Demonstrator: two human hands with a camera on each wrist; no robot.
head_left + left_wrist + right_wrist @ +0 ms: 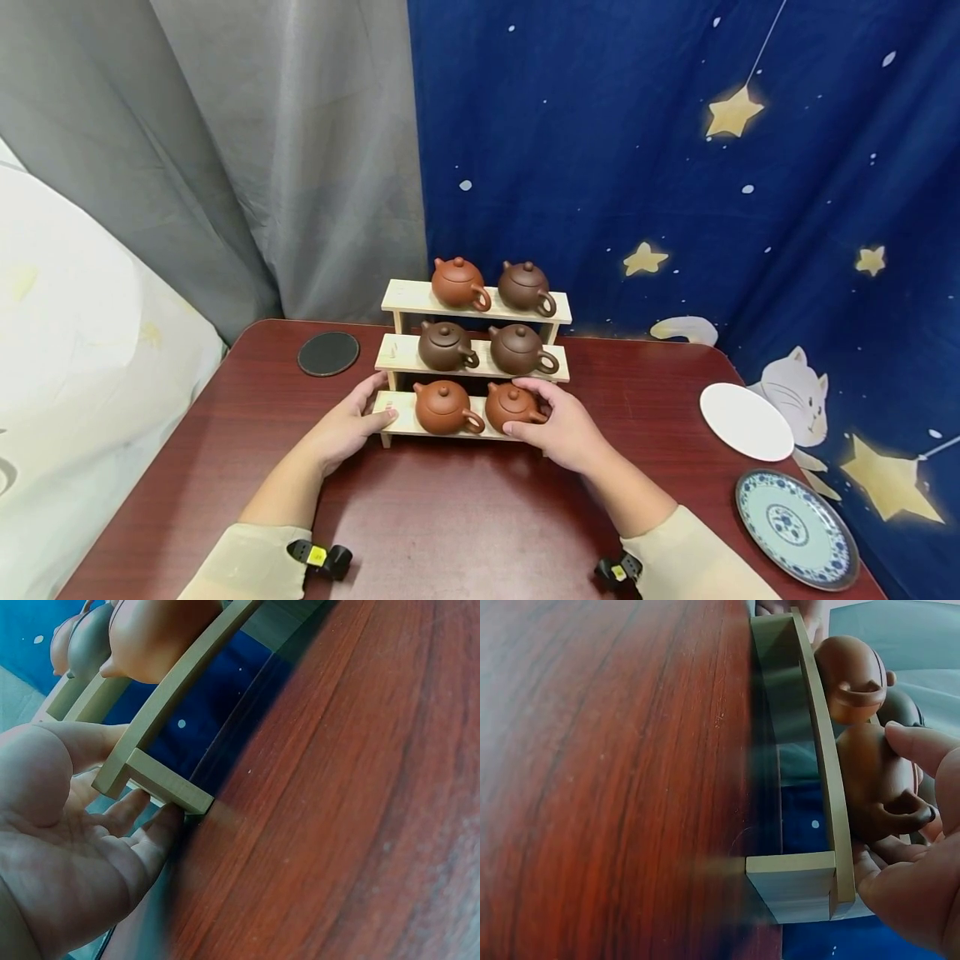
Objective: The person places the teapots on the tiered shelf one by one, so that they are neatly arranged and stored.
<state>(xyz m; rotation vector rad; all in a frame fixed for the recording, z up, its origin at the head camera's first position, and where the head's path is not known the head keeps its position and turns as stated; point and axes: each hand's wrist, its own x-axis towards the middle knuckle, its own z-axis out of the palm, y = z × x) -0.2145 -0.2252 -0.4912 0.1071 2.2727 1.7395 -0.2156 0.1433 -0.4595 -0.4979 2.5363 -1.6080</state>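
A three-tiered wooden display stand (405, 357) holds small clay teapots, two on each tier. My left hand (348, 425) grips the left end of the lowest tier, thumb on top of the board; in the left wrist view its fingers (154, 825) lie against the stand's leg (169, 782). Around the reddish-brown teapot (510, 407) on the right of that tier, my right hand (558, 423) has its thumb at the front and fingers behind. In the right wrist view the thumb touches this teapot (870, 772) near its lid. Another reddish-brown teapot (442, 408) sits to its left.
Two dark brown teapots, one at left (444, 346) and one at right (517, 350), fill the middle tier. On top are an orange-brown teapot (457, 283) and a dark one (525, 287). A black round mat (328, 353), white plate (746, 421) and blue-patterned plate (795, 529) flank the stand.
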